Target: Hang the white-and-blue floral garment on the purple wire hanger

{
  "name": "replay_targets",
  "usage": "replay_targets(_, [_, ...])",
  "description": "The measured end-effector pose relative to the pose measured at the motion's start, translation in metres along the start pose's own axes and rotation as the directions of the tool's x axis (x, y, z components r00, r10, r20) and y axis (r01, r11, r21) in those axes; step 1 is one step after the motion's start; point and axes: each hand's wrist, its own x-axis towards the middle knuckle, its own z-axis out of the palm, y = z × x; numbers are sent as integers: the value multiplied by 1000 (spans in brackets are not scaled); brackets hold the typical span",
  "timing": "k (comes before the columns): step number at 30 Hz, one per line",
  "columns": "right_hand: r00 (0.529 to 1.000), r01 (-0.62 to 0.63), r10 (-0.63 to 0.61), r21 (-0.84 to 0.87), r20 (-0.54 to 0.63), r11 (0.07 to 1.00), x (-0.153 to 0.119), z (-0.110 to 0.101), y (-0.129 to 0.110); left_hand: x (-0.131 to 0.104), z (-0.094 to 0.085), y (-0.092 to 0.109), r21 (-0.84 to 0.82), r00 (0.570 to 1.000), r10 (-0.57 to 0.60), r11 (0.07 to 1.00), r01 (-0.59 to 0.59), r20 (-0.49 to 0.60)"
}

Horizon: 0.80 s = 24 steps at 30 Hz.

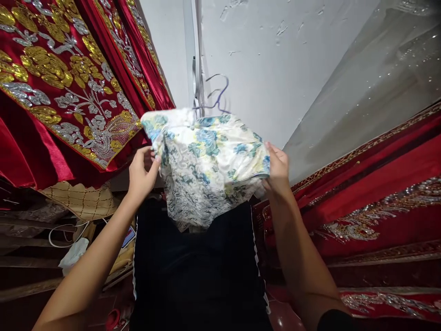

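Observation:
A white garment with blue, green and yellow flowers (210, 156) is spread between my hands at the centre of the head view. Its lower part hangs in crinkled folds. My left hand (142, 170) pinches its left side between thumb and fingers. On the right, my right hand (277, 164) grips the other side, with the fingers partly behind the cloth. A dark purple hanger (218, 97) rises behind the garment's top edge, and its hook looks doubled by blur.
Red garments with gold and silver embroidery (82, 78) hang at upper left. More red beaded cloth (379, 220) and a sheer grey sparkling fabric (372, 82) are on the right. Behind stands a white wall (262, 59). A white plastic bag (74, 253) and cable lie lower left.

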Motion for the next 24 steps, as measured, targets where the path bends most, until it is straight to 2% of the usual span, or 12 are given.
replay_targets(3, [996, 49, -50, -26, -70, 998, -8, -15, -12, 5, -2, 20, -66, 998, 9, 998, -13, -67])
replay_targets(6, [994, 61, -68, -75, -81, 995, -33, -27, -26, 3, -2, 48, -327, 999, -16, 945, 25, 33])
replay_targets(9, [972, 17, 20, -156, 233, 988, -69, -21, -39, -4, 4, 80, -648, 953, -56, 722, 244, 296])
replay_targets(10, [906, 17, 70, -201, 418, 979, -80, -14, -43, -7, 5, 89, -692, 922, -88, 635, 343, 377])
replay_targets(12, [668, 57, 146, -246, 730, 968, -97, 0, -49, -12, 5, 99, -705, 854, -165, 499, 504, 494])
replay_targets(14, [443, 47, 183, -226, 878, 973, -103, 11, -49, -15, -2, 99, -661, 785, -189, 444, 604, 590])
replay_targets(16, [383, -44, 210, -210, 900, 977, -97, 16, -41, -18, -17, 95, -581, 714, -139, 485, 653, 687])
replay_targets(17, [432, -79, 231, -219, 872, 972, -91, 16, -34, -19, -28, 92, -528, 673, -102, 538, 657, 733])
replay_targets(20, [749, -49, 234, -300, 620, 953, -70, 13, -8, -19, -64, 89, -341, 511, 2, 747, 570, 859])
replay_targets(21, [824, -16, 203, -336, 529, 942, -64, 13, 0, -18, -76, 88, -279, 441, 27, 809, 518, 897])
replay_targets(23, [860, 24, 177, -384, 479, 923, -55, 14, 14, -15, -96, 86, -195, 357, 38, 888, 416, 933])
replay_targets(24, [835, 16, 202, -389, 512, 921, -52, 15, 20, -12, -102, 83, -175, 362, 30, 911, 375, 932])
